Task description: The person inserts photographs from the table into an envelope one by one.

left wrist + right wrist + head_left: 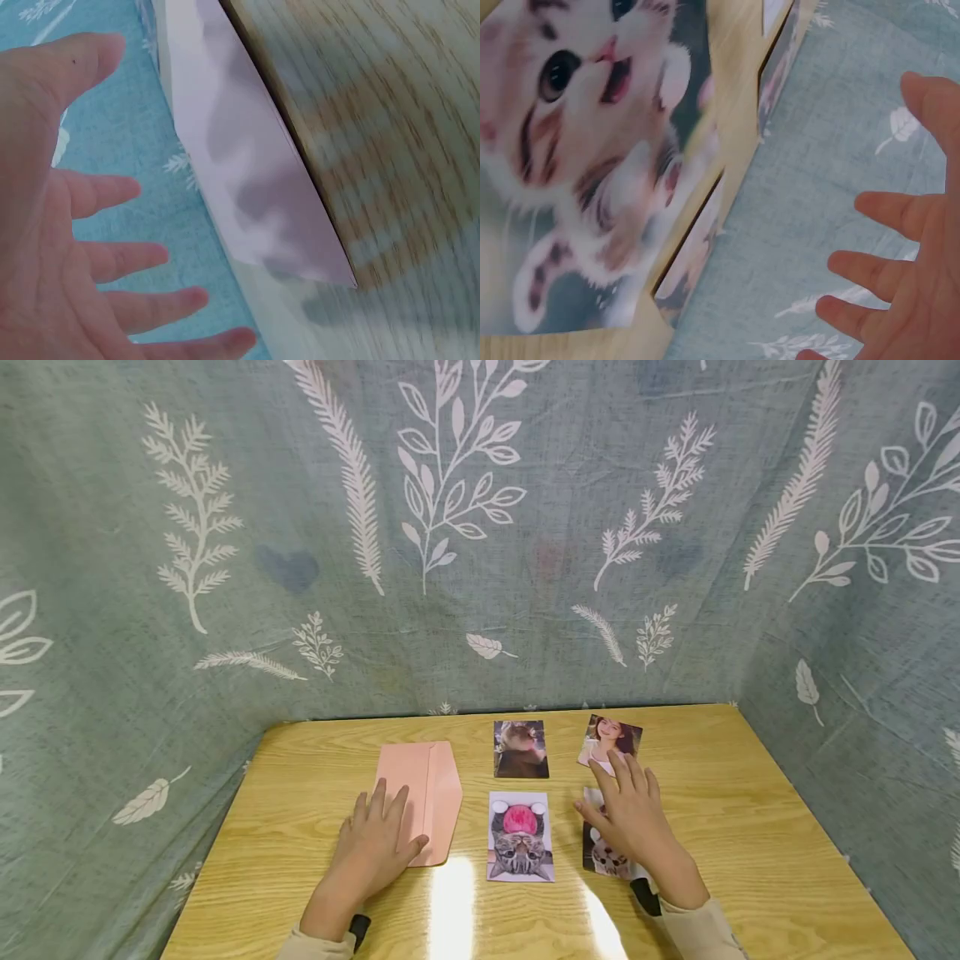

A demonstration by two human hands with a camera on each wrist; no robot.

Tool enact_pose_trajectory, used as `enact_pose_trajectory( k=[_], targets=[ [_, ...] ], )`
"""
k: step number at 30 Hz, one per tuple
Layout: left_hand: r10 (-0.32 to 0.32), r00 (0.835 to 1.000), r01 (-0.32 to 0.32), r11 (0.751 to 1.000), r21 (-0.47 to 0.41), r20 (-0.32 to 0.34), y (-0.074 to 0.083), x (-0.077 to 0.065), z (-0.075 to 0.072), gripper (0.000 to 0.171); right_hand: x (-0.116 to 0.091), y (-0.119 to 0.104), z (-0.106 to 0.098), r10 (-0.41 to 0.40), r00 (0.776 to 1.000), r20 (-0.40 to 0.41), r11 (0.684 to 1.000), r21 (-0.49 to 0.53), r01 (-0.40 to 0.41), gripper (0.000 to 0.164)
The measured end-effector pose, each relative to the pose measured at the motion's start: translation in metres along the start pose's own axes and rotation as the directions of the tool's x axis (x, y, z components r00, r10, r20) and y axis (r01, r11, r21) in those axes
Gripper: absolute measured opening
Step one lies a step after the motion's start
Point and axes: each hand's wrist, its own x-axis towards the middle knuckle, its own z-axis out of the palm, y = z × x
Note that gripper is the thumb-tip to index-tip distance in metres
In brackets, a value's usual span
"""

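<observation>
A pink envelope (442, 793) with its flap unfolded to the right lies on the left of the table. Over its lower left part hovers my left hand (371, 852), fingers spread, with a gap and a soft shadow beneath it in the left wrist view. A kitten photo (607, 150) lies on the right, partly hidden in the head view under my right hand (637, 818). That hand's fingers are apart and hold nothing; its fingertips overlap the lower edge of a photo of a smiling person (606, 739) in the head view.
Between the hands lie a photo of a cat with a pink ball (520, 839), upside down in the head view, and a dark brownish photo (521, 750) behind it. A grey-green leaf-patterned cloth (465, 643) hangs around the wooden table (757, 843).
</observation>
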Motion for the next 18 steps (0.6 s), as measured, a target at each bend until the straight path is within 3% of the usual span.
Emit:
enact_pose_trajectory(
  k=[6,18],
  targets=[
    [0.006,1.000,-0.005,0.999,-0.042,0.014,-0.001,-0.001,0.003,0.085,0.007,-0.001,0.001,-0.029,0.999,-0.037,1.000,0.005,0.029,0.072],
    [-0.106,0.990,0.112,0.992,-0.059,0.088,-0.001,-0.004,0.007,0.090,0.026,-0.008,0.000,-0.050,0.999,-0.021,0.997,0.053,0.051,0.070]
  ],
)
